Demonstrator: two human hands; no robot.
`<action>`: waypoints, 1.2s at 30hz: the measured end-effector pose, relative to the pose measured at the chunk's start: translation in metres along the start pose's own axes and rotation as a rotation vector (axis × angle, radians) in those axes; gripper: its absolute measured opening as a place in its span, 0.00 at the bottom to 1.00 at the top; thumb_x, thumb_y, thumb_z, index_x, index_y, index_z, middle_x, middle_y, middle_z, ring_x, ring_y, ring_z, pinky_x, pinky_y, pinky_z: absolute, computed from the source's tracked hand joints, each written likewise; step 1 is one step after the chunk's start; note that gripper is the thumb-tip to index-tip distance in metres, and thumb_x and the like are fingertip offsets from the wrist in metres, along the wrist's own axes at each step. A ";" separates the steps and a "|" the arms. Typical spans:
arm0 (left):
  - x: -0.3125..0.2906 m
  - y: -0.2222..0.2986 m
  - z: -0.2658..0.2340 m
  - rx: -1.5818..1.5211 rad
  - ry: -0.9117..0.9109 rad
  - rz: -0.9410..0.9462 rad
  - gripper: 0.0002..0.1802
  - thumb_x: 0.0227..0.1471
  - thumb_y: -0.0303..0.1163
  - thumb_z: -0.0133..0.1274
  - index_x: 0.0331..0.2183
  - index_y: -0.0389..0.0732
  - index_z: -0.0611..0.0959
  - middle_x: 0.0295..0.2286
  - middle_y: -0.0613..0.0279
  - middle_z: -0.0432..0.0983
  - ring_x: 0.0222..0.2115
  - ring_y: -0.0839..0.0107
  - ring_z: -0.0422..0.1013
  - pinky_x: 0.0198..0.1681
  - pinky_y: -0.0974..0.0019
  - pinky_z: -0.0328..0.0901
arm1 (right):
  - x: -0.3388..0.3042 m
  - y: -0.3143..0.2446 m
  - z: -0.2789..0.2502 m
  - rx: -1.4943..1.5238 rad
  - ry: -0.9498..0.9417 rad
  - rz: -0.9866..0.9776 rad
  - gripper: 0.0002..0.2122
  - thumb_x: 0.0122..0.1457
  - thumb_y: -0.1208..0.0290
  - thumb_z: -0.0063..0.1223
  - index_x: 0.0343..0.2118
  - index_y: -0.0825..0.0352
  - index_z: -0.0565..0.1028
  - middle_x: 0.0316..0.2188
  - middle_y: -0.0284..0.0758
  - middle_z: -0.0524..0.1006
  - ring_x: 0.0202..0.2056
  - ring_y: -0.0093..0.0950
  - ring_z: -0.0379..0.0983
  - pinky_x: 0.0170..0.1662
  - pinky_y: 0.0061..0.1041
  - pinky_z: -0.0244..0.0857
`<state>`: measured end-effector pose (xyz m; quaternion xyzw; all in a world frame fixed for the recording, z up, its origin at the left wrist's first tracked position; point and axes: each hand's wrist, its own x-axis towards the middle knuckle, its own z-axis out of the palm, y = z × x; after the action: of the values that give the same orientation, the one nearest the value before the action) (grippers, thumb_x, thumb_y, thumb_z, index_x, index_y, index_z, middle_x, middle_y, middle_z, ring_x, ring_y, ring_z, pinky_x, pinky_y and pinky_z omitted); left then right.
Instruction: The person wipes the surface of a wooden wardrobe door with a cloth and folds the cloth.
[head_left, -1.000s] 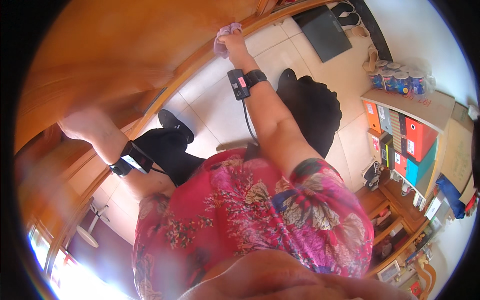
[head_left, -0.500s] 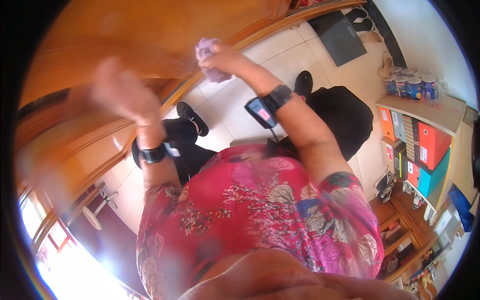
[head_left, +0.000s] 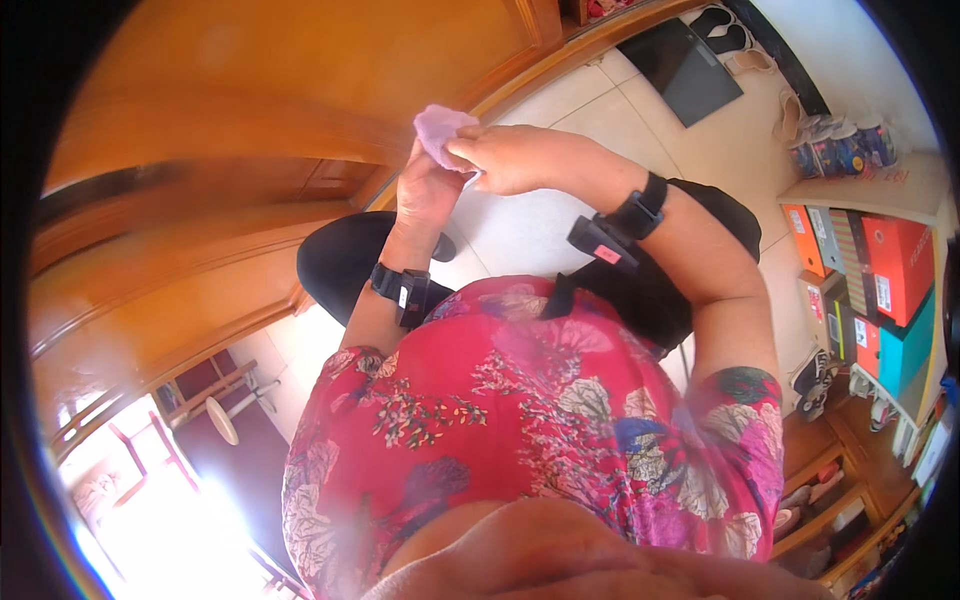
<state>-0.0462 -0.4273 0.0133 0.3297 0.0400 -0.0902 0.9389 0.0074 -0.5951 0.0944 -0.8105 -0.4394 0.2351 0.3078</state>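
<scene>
A pale purple cloth (head_left: 443, 130) is bunched up between my two hands, in front of the wooden furniture. My right hand (head_left: 505, 158) grips it, with thumb and fingers pressed together on its lower edge. Just below, my left hand (head_left: 430, 190) is closed against the same cloth from the left side. Its fingers are partly covered by the cloth and the right hand. Each wrist wears a black strap with a small dark box.
A wooden cabinet (head_left: 300, 90) fills the upper left. On the tiled floor lie a dark flat panel (head_left: 682, 72) and several shoes. At the right a shelf (head_left: 830, 200) holds shoe boxes (head_left: 897, 262), with blue jars (head_left: 850, 148) on top. A stool (head_left: 222, 420) stands lower left.
My left hand, blurred and apart before, has come right and now meets the cloth. My right hand has moved right and slightly down, still with the cloth.
</scene>
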 end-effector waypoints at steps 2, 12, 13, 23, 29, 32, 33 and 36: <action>0.003 0.022 -0.009 0.136 -0.094 -0.057 0.23 0.56 0.36 0.50 0.52 0.42 0.70 0.49 0.58 0.71 0.50 0.61 0.68 0.56 0.54 0.62 | -0.020 -0.033 -0.025 0.018 -0.067 0.053 0.18 0.55 0.70 0.54 0.48 0.69 0.67 0.50 0.47 0.69 0.47 0.47 0.71 0.47 0.42 0.67; 0.103 0.302 0.165 1.986 0.117 2.197 0.07 0.53 0.23 0.47 0.29 0.38 0.81 0.33 0.54 0.77 0.35 0.63 0.73 0.46 0.53 0.67 | -0.012 0.035 0.056 -0.359 -0.254 0.236 0.13 0.53 0.74 0.50 0.41 0.66 0.78 0.37 0.39 0.81 0.39 0.41 0.79 0.37 0.41 0.72; 0.125 0.337 0.162 2.455 0.233 2.118 0.09 0.57 0.29 0.48 0.30 0.38 0.83 0.36 0.52 0.77 0.40 0.58 0.72 0.42 0.50 0.69 | -0.016 0.034 0.057 -0.355 -0.249 0.230 0.13 0.53 0.74 0.50 0.41 0.66 0.78 0.37 0.39 0.81 0.39 0.41 0.79 0.37 0.41 0.72; 0.208 0.217 0.060 2.717 0.001 1.659 0.26 0.59 0.35 0.49 0.58 0.44 0.70 0.62 0.49 0.57 0.63 0.46 0.53 0.61 0.51 0.56 | -0.007 -0.011 0.050 -0.256 -0.022 0.172 0.08 0.51 0.75 0.51 0.33 0.65 0.81 0.34 0.39 0.82 0.38 0.38 0.80 0.34 0.36 0.73; 0.185 0.131 -0.006 3.180 -0.269 1.159 0.31 0.51 0.32 0.49 0.59 0.51 0.71 0.66 0.56 0.50 0.63 0.55 0.56 0.55 0.50 0.65 | -0.015 -0.046 0.036 -0.258 -0.063 0.180 0.08 0.50 0.75 0.55 0.34 0.66 0.81 0.36 0.41 0.81 0.39 0.38 0.80 0.37 0.34 0.73; 0.183 0.065 0.014 3.222 -0.492 1.091 0.25 0.57 0.36 0.47 0.56 0.45 0.73 0.53 0.58 0.66 0.57 0.60 0.59 0.57 0.51 0.58 | -0.025 -0.036 0.038 -0.221 -0.040 0.252 0.09 0.50 0.75 0.55 0.34 0.67 0.81 0.37 0.42 0.81 0.40 0.38 0.80 0.37 0.33 0.73; 0.183 0.063 0.004 3.234 -0.531 1.005 0.25 0.57 0.36 0.47 0.57 0.45 0.73 0.53 0.59 0.66 0.57 0.61 0.59 0.57 0.51 0.58 | -0.025 -0.039 0.037 -0.225 -0.027 0.253 0.09 0.51 0.75 0.55 0.35 0.67 0.82 0.37 0.42 0.81 0.40 0.38 0.80 0.37 0.33 0.72; 0.186 0.042 -0.040 3.206 -0.684 0.815 0.26 0.57 0.36 0.47 0.57 0.45 0.72 0.54 0.60 0.64 0.58 0.62 0.58 0.57 0.52 0.58 | -0.021 -0.045 0.030 -0.211 -0.070 0.297 0.10 0.51 0.74 0.56 0.36 0.66 0.82 0.38 0.42 0.81 0.41 0.36 0.80 0.38 0.32 0.72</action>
<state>0.1434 -0.3962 -0.0174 -0.8374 0.3575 -0.1316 0.3919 -0.0478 -0.5852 0.1072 -0.8855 -0.3478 0.2586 0.1676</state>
